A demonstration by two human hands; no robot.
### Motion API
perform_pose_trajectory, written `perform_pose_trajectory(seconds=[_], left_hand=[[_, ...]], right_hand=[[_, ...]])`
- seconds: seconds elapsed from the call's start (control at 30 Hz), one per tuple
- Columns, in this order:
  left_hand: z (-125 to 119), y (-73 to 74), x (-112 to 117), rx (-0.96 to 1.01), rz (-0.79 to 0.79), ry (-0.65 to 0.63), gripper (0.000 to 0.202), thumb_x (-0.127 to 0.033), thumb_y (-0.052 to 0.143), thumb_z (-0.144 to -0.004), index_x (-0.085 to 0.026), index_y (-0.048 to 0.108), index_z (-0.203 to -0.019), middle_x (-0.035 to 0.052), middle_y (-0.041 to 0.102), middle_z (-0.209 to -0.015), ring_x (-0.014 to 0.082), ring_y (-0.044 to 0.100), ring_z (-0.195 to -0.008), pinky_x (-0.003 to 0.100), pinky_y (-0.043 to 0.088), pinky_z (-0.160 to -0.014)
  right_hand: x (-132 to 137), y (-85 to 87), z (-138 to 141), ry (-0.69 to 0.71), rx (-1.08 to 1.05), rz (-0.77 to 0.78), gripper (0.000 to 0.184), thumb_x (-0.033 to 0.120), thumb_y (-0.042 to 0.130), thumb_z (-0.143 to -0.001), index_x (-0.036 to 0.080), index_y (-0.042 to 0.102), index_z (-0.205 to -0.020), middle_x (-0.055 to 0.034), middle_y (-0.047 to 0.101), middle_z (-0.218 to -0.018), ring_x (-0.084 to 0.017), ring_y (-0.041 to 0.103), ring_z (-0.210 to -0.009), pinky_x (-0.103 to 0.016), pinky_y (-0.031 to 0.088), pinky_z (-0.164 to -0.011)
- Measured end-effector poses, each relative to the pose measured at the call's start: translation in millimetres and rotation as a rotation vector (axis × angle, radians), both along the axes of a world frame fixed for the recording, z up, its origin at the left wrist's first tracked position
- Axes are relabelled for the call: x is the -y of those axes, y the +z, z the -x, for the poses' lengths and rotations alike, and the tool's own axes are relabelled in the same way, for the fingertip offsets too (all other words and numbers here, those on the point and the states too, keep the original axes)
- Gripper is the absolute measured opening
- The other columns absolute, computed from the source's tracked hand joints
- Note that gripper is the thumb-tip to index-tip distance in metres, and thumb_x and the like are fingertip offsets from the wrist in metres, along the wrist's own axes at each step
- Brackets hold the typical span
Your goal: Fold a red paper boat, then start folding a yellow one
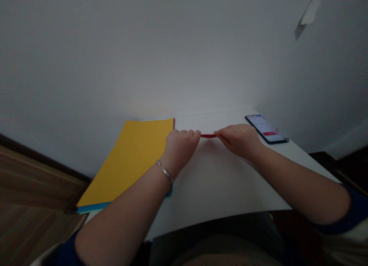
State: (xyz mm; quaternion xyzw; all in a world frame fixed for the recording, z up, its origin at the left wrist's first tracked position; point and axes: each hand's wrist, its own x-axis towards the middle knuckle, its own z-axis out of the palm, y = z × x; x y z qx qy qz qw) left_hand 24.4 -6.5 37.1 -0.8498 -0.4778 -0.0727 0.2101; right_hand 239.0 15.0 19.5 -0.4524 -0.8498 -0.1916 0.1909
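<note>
Red strip (pixel 208 135): narrow paper piece at centre of frame, just above the white surface (pixel 218 181). It spans level between both hands and only its short middle part shows.
Left hand (pixel 181 145): curled into a fist, knuckles up, fingers closed on the strip's left end. Bracelet (pixel 165 172) on the wrist. The forearm crosses the stack's right edge.
Right hand (pixel 238 139): fingers drawn together, tips pinched on the strip's right end. Thumb hidden underneath.
Stack: yellow sheet (pixel 135 155) on top, blue sheets (pixel 92 208) peeking out at the lower-left edge. Lies flat and squared, left of centre.
Phone (pixel 266 129): right of centre, screen lit, just past the right hand and not touching it.
Wall (pixel 172 47): plain white, fills the upper half. Pale scrap (pixel 309 11) stuck on it at upper right.
Floor (pixel 28 189): wood, lower left.
Progress: my read is one piece in work, a thin band gripped at both ends. Can't tell whether it is folded, rolled or creased, too small. Stack looks undisturbed, and no other worked pieces show.
</note>
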Motion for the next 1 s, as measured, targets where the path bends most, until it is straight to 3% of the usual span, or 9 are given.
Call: perform_pose_trajectory(seconds=[0.33,0.47,0.57,1.0], left_hand=[[4,0.9,-1,0.027,0.009,0.047,0.017,-0.007,0.047,-0.087,-0.015,0.062,-0.087,0.0077,0.069,-0.076,0.0252,0.066,-0.074,0.036,0.039,-0.061],[3,-4.8,-4,0.033,-0.059,-0.045,0.017,-0.013,0.049,-0.089,-0.017,0.064,-0.095,0.0091,0.071,-0.087,0.0260,0.064,-0.083,0.038,0.040,-0.069],[3,-7.3,-6,0.022,-0.022,-0.087,0.016,-0.015,0.050,-0.090,-0.019,0.065,-0.090,0.0076,0.071,-0.080,0.0251,0.063,-0.082,0.038,0.040,-0.073],[8,-7.5,-8,0.059,0.026,0.009,0.015,-0.012,0.053,-0.087,-0.020,0.066,-0.087,0.0044,0.072,-0.078,0.0223,0.066,-0.078,0.036,0.037,-0.071]], right_hand=[[-3,0.5,-3,-0.010,-0.006,0.004,0.034,0.035,0.042,-0.096,0.024,0.074,-0.097,-0.0048,0.076,-0.086,-0.018,0.067,-0.074,-0.030,0.037,-0.061],[-2,-2.4,-2,0.021,-0.036,0.020,0.033,0.035,0.043,-0.096,0.023,0.074,-0.097,-0.0048,0.076,-0.087,-0.018,0.068,-0.077,-0.029,0.039,-0.063],[-3,-4.5,-2,0.042,-0.036,0.049,0.032,0.036,0.044,-0.096,0.024,0.073,-0.098,-0.0043,0.076,-0.089,-0.017,0.068,-0.079,-0.028,0.040,-0.064],[-6,4.6,-5,-0.118,0.067,0.138,0.034,0.038,0.040,-0.097,0.025,0.071,-0.100,-0.0047,0.075,-0.094,-0.020,0.067,-0.082,-0.030,0.033,-0.060]])
